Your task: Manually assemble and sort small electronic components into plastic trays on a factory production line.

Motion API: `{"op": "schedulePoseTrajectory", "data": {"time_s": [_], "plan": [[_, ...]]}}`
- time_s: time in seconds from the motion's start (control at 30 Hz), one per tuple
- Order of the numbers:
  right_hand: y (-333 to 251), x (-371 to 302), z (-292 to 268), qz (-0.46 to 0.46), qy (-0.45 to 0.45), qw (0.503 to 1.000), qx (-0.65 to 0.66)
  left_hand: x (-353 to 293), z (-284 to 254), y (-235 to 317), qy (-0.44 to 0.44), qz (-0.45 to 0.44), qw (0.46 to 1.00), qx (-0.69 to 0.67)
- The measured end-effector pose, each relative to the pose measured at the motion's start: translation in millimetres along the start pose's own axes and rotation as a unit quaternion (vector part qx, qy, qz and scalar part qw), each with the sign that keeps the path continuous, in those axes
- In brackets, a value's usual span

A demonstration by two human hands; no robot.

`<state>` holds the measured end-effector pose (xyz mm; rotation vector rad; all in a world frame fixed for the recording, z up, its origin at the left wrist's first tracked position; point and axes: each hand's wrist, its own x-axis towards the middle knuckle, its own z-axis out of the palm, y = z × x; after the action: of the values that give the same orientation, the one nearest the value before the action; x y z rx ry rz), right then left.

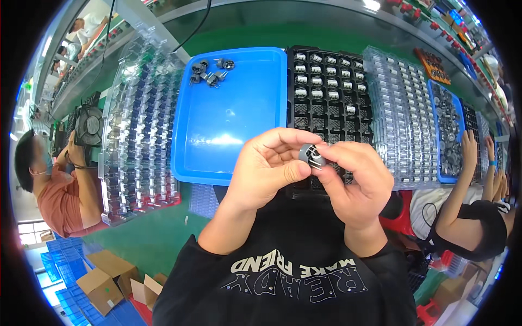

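Between my two hands is a small grey round plastic part with metal pins (311,156), held up in front of my chest. The fingers and thumb of my left hand (272,160) close on its left side. My right hand (353,171) pinches its right side between thumb and fingers. Behind my left hand lies a blue tray (228,114) with several grey pronged plastic parts (209,73) in its far left corner. Beyond my right hand is a black compartment tray (307,122), its far rows filled with small white-and-silver cylindrical parts (333,95).
Stacked clear plastic trays stand left (138,125) and right (402,114) of the work area. A co-worker (68,190) sits at the left beside a black fan (88,126). Other workers (467,217) sit at the right near another blue tray (448,130). Cardboard boxes (111,274) lie lower left.
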<state>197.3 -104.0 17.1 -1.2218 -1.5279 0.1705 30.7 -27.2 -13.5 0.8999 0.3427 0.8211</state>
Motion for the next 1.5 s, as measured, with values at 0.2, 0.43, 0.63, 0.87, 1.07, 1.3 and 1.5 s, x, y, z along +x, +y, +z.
{"op": "schedulePoseTrajectory", "data": {"time_s": [0.2,0.43,0.63,0.87,1.07,1.3,1.5], "plan": [[0,-2,-2,-0.027,-0.020,0.999,-0.012,-6,-5,-3,0.001,-0.008,1.000,0.001],[2,-6,3,-0.061,-0.031,0.995,-0.075,-7,-10,-2,0.004,-0.027,0.998,0.050],[1,-10,5,-0.044,-0.045,0.996,-0.056,-12,-12,0,0.000,-0.059,0.997,0.041],[14,-19,-6,0.173,-0.119,0.972,0.102,-26,-8,-18,0.035,-0.009,0.981,0.191],[62,28,-39,0.126,-0.099,0.977,-0.142,-44,1,-13,0.087,0.033,0.920,0.381],[151,64,-39,0.073,-0.170,0.915,-0.359,-53,-25,-4,0.139,0.039,0.903,0.405],[145,79,-33,0.110,-0.284,0.879,-0.367,-52,-44,0,0.185,0.041,0.881,0.433]]}}
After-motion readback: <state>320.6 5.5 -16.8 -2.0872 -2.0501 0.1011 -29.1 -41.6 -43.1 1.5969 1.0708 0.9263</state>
